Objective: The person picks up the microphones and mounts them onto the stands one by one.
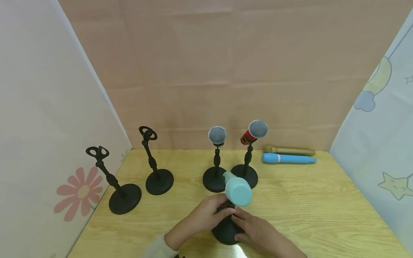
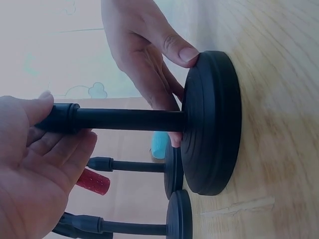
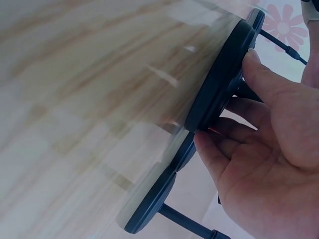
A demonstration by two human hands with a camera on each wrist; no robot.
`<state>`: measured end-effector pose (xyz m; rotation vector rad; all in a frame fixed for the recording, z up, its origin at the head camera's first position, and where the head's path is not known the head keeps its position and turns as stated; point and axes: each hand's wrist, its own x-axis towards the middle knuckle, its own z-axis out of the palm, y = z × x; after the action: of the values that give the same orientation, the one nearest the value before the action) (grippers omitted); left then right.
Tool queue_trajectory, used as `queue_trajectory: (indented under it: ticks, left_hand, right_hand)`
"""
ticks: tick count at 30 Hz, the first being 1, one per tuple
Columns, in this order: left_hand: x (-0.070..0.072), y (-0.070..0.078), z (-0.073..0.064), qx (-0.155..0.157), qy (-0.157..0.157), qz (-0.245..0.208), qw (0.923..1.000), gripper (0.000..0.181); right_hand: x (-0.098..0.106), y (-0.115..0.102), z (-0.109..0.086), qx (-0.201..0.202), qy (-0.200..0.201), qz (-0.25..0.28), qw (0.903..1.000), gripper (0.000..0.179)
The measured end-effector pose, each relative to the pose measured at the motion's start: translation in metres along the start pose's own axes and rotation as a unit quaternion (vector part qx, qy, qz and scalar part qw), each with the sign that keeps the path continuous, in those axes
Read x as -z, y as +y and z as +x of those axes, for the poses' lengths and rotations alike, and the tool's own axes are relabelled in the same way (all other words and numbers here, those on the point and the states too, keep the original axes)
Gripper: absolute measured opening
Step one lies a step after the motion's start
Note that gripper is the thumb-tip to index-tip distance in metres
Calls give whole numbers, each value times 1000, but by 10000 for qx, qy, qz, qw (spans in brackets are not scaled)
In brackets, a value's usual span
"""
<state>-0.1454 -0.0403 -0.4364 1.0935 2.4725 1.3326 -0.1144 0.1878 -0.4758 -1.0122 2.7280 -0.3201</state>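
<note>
A mint-green microphone [image 1: 238,191] sits at the top of a black desktop microphone stand [image 1: 224,233] near the table's front. My left hand [image 1: 206,215] grips the stand's upright just below the microphone, with thumb and fingers round the collar [image 2: 65,118] in the left wrist view. Lower down, my right hand [image 1: 258,231] holds the round base [image 2: 212,124], its thumb on the rim and its fingers spread across the base behind the pole. In the right wrist view, the right fingers [image 3: 212,154] touch the edge of the base.
Behind stand a stand with a silver-headed microphone [image 1: 217,135] and one with a red microphone [image 1: 248,137]. Two stands with bare clips [image 1: 160,182] [image 1: 125,199] are at left. A blue microphone [image 1: 290,158] and a gold microphone [image 1: 290,151] lie at the back right.
</note>
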Motion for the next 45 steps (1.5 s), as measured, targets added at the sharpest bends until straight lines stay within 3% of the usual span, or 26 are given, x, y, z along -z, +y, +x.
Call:
queue_trajectory:
  ticks: [10, 19, 23, 27, 30, 35, 40, 45]
  left_hand:
    - [-1, -1, 1, 44, 30, -93, 9999, 24]
    - [-2, 2, 2, -148, -24, 406, 9991, 26]
    - [1, -2, 4, -109, -358, 148, 9992, 27]
    - [8, -11, 9, -98, -838, -406, 9956, 28]
    - [11, -17, 13, -149, -983, -764, 9921, 33]
    - [8, -21, 12, -100, -617, -905, 9939, 41]
    - [3, -19, 10, -183, -154, -506, 9984, 36]
    - [4, -22, 11, -408, -350, -582, 9969, 32]
  right_hand:
    - [-1, 1, 0, 121, 211, -103, 9997, 62]
    - [-2, 1, -2, 314, 571, -292, 9974, 59]
    - [-2, 1, -2, 237, 455, -169, 9985, 61]
    - [-3, 1, -2, 245, 453, -224, 9984, 61]
    - [-2, 2, -2, 287, 501, -311, 9978, 61]
    - [-3, 3, -1, 358, 537, -307, 9974, 60]
    - [-2, 3, 0, 363, 426, -201, 9982, 59]
    - [-1, 4, 0, 309, 333, -35, 9990, 61]
